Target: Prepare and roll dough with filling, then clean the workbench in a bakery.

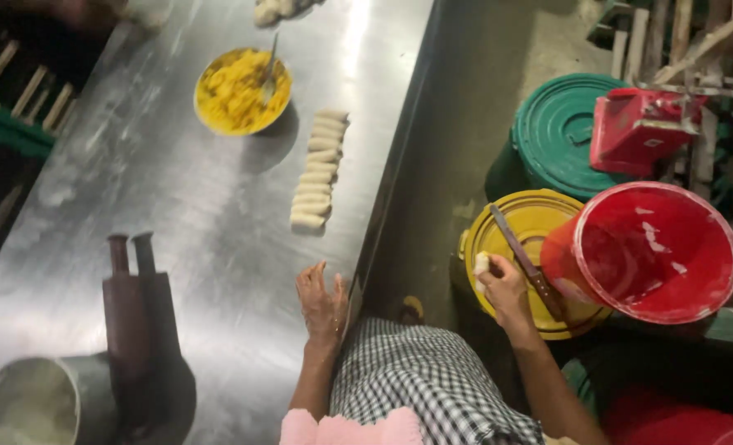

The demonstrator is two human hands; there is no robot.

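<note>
Checked cloth (432, 379) lies lowest, left hand (323, 303) spread flat on the steel surface (177, 181), right hand (505, 288) clutching pale dough (482, 264) over the yellow lid (531, 218), ten-odd rolls (319, 169) already lined mid-frame.

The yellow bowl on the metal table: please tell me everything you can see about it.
The yellow bowl is round and shallow, with a yellow rim. It stands upright on the steel table, toward its far end. It is nearly full of a lumpy yellow filling. A metal utensil, probably a spoon, leans in it with its handle pointing away. A row of pale dough pieces lies just beside the bowl, apart from it. No hand touches the bowl. Its material cannot be told.
</note>
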